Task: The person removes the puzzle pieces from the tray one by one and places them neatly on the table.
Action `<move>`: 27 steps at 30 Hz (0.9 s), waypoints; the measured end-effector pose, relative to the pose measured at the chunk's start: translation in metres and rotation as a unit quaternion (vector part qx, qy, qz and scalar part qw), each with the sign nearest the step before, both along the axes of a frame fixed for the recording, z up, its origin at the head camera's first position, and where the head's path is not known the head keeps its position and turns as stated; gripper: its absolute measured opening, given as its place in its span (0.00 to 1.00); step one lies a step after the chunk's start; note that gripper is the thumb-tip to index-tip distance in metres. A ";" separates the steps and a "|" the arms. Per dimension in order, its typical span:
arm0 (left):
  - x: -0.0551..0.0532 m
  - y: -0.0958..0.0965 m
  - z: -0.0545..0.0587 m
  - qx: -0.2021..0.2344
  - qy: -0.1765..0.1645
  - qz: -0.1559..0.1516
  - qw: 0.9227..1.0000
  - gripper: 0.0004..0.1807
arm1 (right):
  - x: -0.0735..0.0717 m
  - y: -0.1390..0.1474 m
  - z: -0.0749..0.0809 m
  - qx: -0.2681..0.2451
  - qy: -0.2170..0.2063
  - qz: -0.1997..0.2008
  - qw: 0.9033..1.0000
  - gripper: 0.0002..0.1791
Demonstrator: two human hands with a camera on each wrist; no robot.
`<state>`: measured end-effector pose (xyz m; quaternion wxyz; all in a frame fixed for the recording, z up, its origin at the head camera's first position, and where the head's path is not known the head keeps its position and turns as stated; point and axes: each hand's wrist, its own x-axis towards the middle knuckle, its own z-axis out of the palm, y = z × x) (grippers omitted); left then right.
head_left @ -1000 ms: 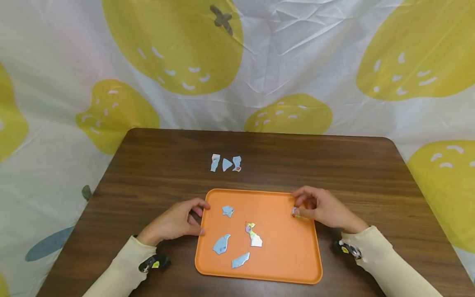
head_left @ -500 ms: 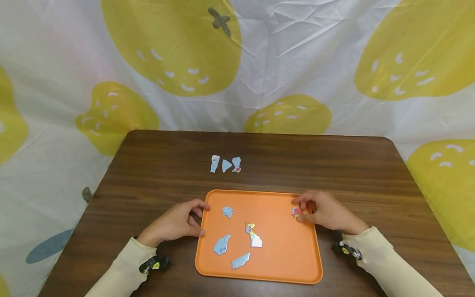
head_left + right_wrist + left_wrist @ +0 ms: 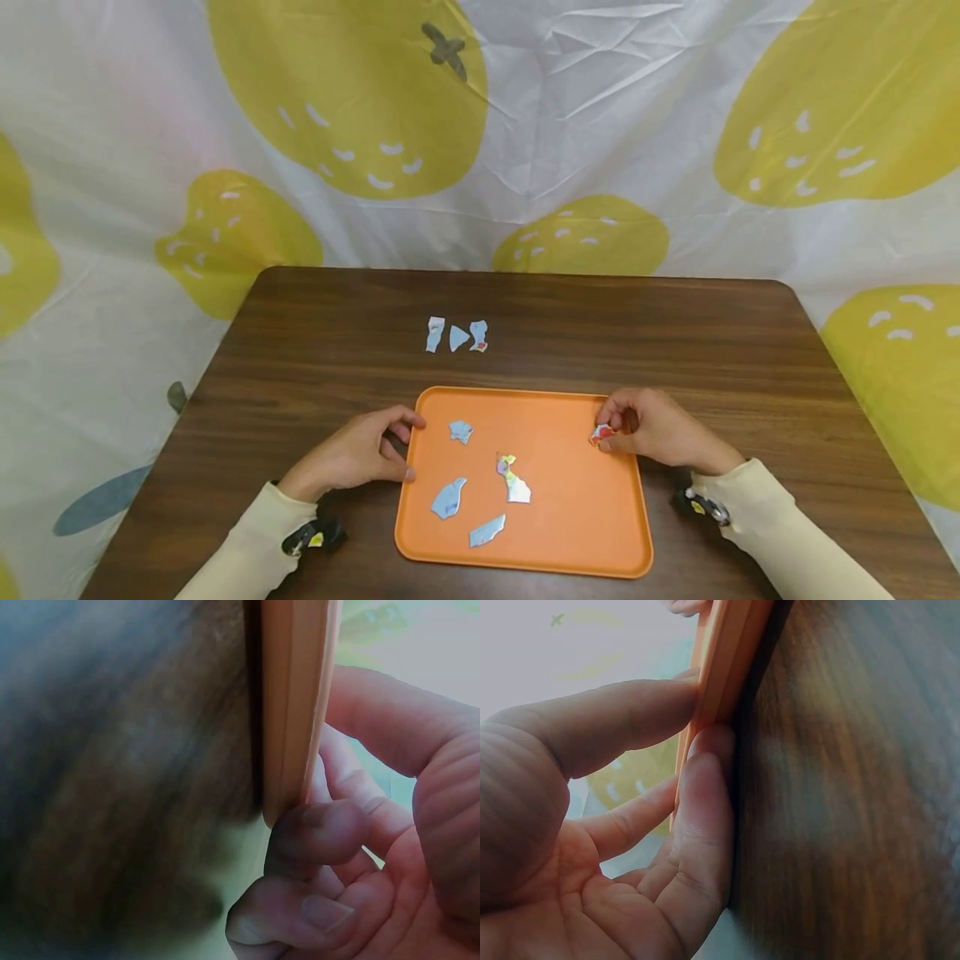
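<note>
An orange tray (image 3: pixel 570 517) lies on the dark wooden table. At its left rim my left hand (image 3: pixel 352 446) holds the edge; the left wrist view has the thumb (image 3: pixel 630 724) on one side of the rim and curled fingers (image 3: pixel 705 802) against the outer wall. Over the tray's far right corner my right hand (image 3: pixel 660 429) pinches a small red and light-blue puzzle piece (image 3: pixel 602 433) between thumb and fingers. That piece is hidden in the right wrist view, where curled fingers (image 3: pixel 315 832) stand beside the tray wall (image 3: pixel 292 697).
On the tray lie a small jagged blue piece (image 3: pixel 461 432), a curved blue piece (image 3: pixel 448 498), a long blue piece (image 3: pixel 487 531) and a yellow-and-white piece (image 3: pixel 517 487). Beyond the tray, a row of three light-blue pieces (image 3: pixel 458 337) rests on the table (image 3: pixel 637 333). A lemon-print cloth (image 3: pixel 525 108) hangs behind.
The right thumb and fingers have shifted on the red piece, which shows more of its red face now than a second ago. My left hand stays at the tray's rim.
</note>
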<state>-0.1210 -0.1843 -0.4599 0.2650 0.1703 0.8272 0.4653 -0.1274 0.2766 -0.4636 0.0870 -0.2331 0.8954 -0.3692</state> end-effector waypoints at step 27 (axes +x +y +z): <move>0.001 0.000 0.002 0.005 0.000 0.001 1.000 0.35 | -0.015 -0.011 0.029 -0.049 -0.030 -0.006 0.998 0.09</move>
